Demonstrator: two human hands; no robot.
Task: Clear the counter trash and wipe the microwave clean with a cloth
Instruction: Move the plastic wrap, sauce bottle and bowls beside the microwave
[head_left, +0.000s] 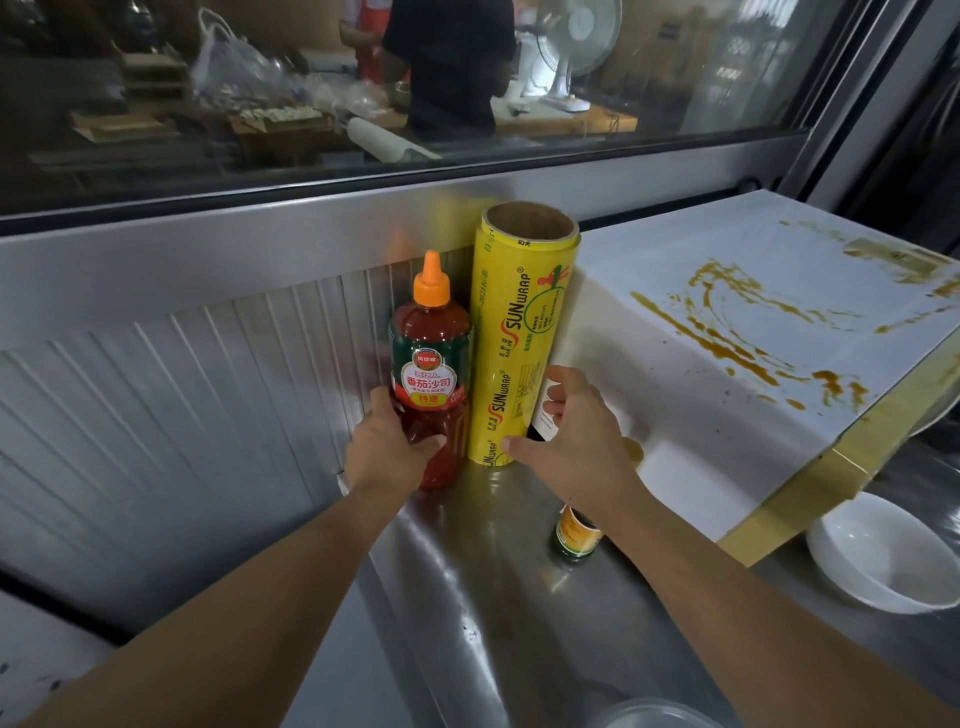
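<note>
- Near edge: rim of a clear container just enters view at the bottom; not involved in this step.
- Steel bench carries everything. A white bowl sits near right, under the overhang of the white microwave top.
- Small green-labelled bottle stands on the bench just below the right wrist, partly hidden by it. Judgement: easy to knock over when the right arm pulls back; lift the forearm clear first.
- Left hand: fingers curled round the lower body of the ketchup bottle, thumb across the front. Bottle upright, orange cap on.
- Right hand: thumb tip touching the base of the yellow cling-wrap roll, fingers bent loosely behind its right side; a full grip is not shown. Roll stands on end, touching the ketchup bottle on its left and close against the microwave on its right.
- Step in hand, as judged: shifting these two upright items to free the bench beside the microwave. Grip the tall roll above its base so it does not tip; keep both items vertical.
- Task target: microwave top, right and far, smeared with brown-yellow sauce streaks; unwiped. No cloth or trash visible.
- Far: window above the steel ledge.
</note>
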